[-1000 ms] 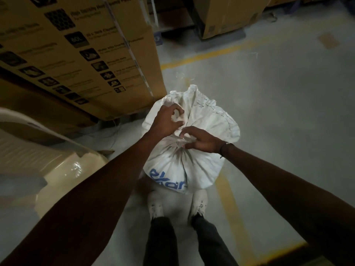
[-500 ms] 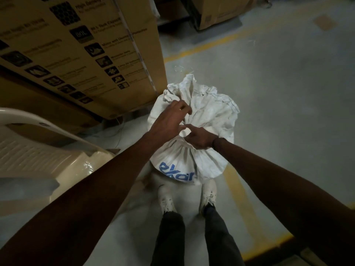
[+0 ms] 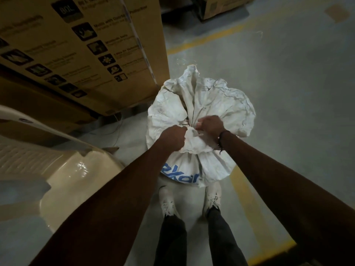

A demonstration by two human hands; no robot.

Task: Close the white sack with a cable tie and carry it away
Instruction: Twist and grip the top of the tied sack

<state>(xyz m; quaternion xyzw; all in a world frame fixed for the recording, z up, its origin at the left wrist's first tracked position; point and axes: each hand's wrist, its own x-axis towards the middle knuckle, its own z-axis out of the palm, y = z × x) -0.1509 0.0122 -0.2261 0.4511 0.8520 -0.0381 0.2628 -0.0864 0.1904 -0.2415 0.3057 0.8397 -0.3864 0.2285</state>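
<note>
A white woven sack (image 3: 217, 100) with blue lettering stands on the floor just beyond my feet. Its mouth is bunched into a neck, and the loose cloth above flares out wide. My left hand (image 3: 173, 138) grips the bunched neck from the left, fingers curled into the cloth. My right hand (image 3: 210, 126) grips the same neck from the right, a dark band on its wrist. The two fists sit close together at the gathered point. I cannot make out a cable tie among the folds.
A tall printed cardboard carton (image 3: 82, 50) stands right beside the sack on the left. A cream plastic chair (image 3: 57, 169) is at my left. Yellow floor lines (image 3: 247, 194) run past on the right, with open grey concrete beyond. More cartons (image 3: 221, 6) stand far back.
Both hands have dropped from the upper cloth to the neck and closed into fists on it. The flared top has spread wider and the view has come closer.
</note>
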